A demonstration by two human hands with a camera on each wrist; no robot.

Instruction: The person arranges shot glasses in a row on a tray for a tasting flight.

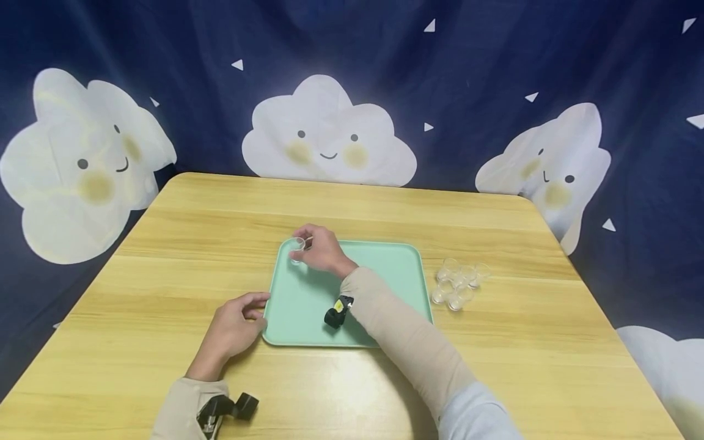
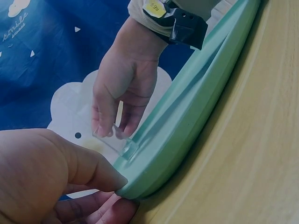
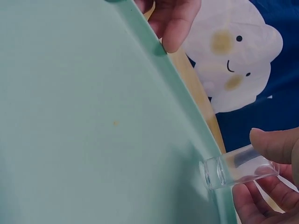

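Note:
A pale green tray (image 1: 308, 305) lies on the wooden table. Over its far left corner, my right hand (image 1: 323, 249) holds a small clear shot glass (image 3: 240, 165) between thumb and fingers. The glass is upright, its thick base down by the tray's floor; whether the base touches is hard to tell. My left hand (image 1: 239, 324) rests at the tray's left edge, thumb and fingertips against the rim, fingers loosely bent. In the left wrist view, its thumb (image 2: 96, 170) touches the rim near a corner.
Several more clear shot glasses (image 1: 458, 284) stand grouped on the table (image 1: 522, 342) just right of the tray. A dark blue curtain (image 1: 352, 36) with smiling clouds hangs behind the table. Black wrist cameras sit on both sleeves, the right one (image 1: 338, 311) above the tray.

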